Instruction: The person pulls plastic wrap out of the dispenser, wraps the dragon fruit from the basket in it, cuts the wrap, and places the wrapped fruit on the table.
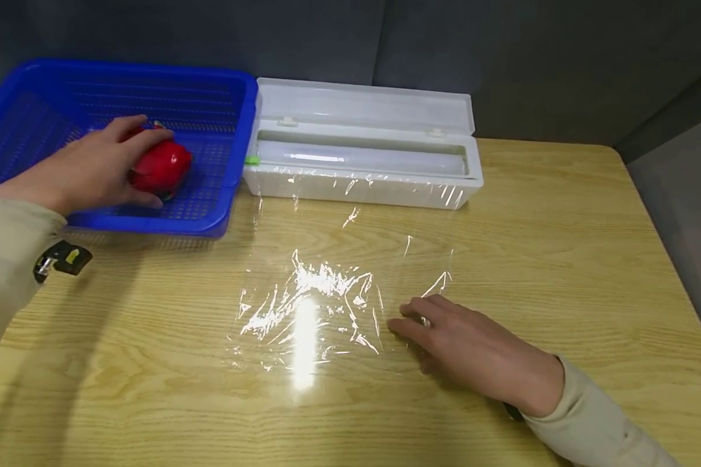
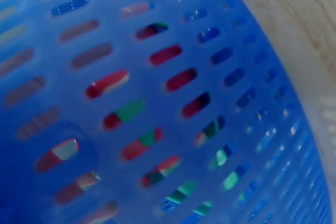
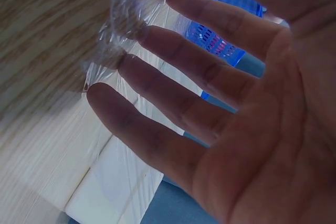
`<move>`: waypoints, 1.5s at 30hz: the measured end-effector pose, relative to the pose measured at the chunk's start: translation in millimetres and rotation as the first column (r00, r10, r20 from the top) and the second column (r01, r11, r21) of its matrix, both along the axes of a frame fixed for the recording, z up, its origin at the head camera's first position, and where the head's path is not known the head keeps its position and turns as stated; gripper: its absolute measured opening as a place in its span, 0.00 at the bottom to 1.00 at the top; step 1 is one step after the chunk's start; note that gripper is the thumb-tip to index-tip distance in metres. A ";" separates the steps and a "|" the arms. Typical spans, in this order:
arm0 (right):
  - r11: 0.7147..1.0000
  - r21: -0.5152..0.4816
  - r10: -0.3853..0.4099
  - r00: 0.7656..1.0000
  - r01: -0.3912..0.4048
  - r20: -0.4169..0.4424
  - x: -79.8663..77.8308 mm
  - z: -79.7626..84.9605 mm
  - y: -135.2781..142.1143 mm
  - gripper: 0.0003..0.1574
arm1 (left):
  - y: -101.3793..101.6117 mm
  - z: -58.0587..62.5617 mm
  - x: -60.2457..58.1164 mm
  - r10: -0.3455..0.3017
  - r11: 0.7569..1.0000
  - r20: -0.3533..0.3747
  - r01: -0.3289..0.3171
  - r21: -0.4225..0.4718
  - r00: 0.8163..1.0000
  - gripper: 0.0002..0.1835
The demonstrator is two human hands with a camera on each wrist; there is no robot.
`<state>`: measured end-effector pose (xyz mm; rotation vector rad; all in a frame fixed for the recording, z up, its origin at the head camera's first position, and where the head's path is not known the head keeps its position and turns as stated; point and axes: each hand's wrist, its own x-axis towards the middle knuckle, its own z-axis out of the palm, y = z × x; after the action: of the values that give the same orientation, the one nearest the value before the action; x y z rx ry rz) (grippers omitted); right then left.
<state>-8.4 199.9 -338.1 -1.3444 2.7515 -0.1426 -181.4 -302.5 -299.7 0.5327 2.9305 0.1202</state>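
Note:
My left hand point(image 1: 96, 165) reaches into the blue basket point(image 1: 207, 224) and grips a glossy red dragon fruit point(image 1: 166, 168) with green tips, fingers over its top and thumb at the near side. Through the basket slots, the left wrist view shows red and green bits of the fruit point(image 2: 181, 80); the hand's grip is hidden there. A sheet of clear plastic wrap point(image 1: 327, 285) lies wrinkled over the table, drawn out from a white dispenser box point(image 1: 356, 188). At the sheet's right edge rests my right hand point(image 1: 473, 347). Its fingers point(image 3: 157, 140) are extended, fingertips against the film.
The box stands at the back with its lid point(image 1: 362, 107) raised and the wrap roll point(image 1: 380, 159) inside. A small green tab point(image 1: 252, 160) sits at its left end. Behind the wooden table point(image 1: 561, 259) is a dark panel point(image 1: 531, 71).

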 end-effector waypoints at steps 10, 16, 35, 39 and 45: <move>1.000 -0.016 -0.003 1.000 0.003 -0.002 1.3 -0.3 1.8 0.38 | 2.8 -0.5 5.2 0.035 0.999 -0.088 -0.034 0.010 0.995 0.55; 1.000 0.023 -0.013 0.999 0.013 0.036 0.1 1.6 1.0 0.42 | 7.7 9.3 8.7 0.100 0.994 -0.115 -0.095 0.048 0.988 0.52; 0.999 0.022 -0.028 0.998 0.027 0.052 -13.5 -4.3 -1.7 0.40 | 37.6 33.9 25.2 0.056 0.990 -0.303 -0.014 0.138 0.952 0.54; 1.000 0.020 -0.023 0.999 0.022 0.043 -16.2 -5.5 -2.1 0.40 | 43.1 37.8 29.2 0.045 0.992 -0.333 -0.002 0.128 0.942 0.54; 0.999 0.024 -0.028 0.999 0.026 0.045 -19.3 -7.1 -2.4 0.40 | 50.8 42.3 34.0 0.013 0.990 -0.355 0.037 0.135 0.935 0.54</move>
<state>-27.7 197.5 -345.2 -1.2826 2.7261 -0.1399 -147.4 -251.7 -257.4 0.6549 3.2887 0.2548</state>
